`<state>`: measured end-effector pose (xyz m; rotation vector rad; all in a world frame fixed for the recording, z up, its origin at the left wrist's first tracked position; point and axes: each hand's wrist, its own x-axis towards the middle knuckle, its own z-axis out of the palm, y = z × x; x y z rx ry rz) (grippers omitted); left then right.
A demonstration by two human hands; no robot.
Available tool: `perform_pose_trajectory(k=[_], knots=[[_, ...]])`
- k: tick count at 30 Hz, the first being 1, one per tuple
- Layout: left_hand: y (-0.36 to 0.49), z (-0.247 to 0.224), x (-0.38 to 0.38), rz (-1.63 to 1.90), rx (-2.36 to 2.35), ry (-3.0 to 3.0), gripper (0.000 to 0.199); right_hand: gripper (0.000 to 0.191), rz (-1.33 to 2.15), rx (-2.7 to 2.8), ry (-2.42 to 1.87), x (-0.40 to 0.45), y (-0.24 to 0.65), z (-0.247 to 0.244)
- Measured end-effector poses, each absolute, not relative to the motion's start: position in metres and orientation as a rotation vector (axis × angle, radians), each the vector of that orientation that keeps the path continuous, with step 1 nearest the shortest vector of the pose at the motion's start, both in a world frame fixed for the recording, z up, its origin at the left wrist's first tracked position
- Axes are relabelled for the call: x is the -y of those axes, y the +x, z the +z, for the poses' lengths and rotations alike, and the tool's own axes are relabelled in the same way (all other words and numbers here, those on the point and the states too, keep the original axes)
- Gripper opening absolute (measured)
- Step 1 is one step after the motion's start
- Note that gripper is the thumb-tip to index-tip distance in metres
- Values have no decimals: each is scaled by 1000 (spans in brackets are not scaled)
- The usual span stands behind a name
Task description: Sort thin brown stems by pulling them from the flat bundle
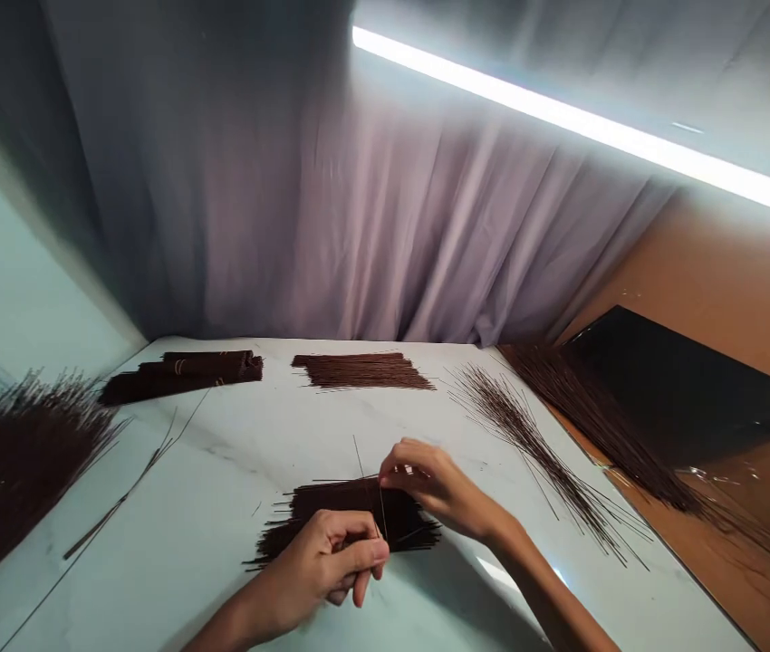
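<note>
Over a pile of thin dark brown sticks [337, 498] on the white table, my left hand [334, 561] is closed, thumb against the fingers, pinching a thin strand [366, 480] that sticks up from the grip. My right hand [432, 480] is just beyond it, with thumb and forefinger pinched at the upper end of a fine strand running down to the left hand. Whether this is one bent strand or two, I cannot tell. The pile lies beneath both hands, partly hidden by them, its stick ends uneven.
Tied dark bundles [208, 367] and a flat stick pile [364, 369] lie along the back of the white table [235, 580]. Loose sticks [541, 444] fan out at right, a few [140, 475] at left. A large heap [24, 471] covers the left edge; a long bundle [602, 426] lies beyond the right edge.
</note>
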<state>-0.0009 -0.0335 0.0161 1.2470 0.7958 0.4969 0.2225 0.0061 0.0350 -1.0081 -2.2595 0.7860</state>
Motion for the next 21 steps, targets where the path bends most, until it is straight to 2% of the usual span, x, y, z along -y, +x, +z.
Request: perform_pose_trajectory(k=[4, 8, 11, 13, 15, 17, 19, 21], knots=[[-1, 14, 25, 672, -1023, 1401, 36, 23, 356, 2250, -1016, 17, 221, 44], [-6, 14, 14, 850, -1051, 1251, 37, 22, 669, 2119, -1107, 35, 214, 15], [-6, 16, 17, 765, -921, 1166, 35, 23, 904, 2087, -1266, 23, 217, 4], [-3, 17, 23, 642, -846, 1160, 33, 23, 925, 2079, -1328, 14, 223, 12], [1, 17, 30, 512, -825, 1244, 31, 20, 777, 2124, -1301, 9, 228, 26], [5, 14, 33, 490, -899, 1406, 33, 19, 461, 2226, -1186, 13, 229, 36], [6, 10, 30, 602, -1016, 1531, 39, 21, 122, 2290, -1044, 23, 225, 35], [5, 5, 23, 750, -1079, 1465, 42, 23, -31, 2288, -968, 33, 217, 21]])
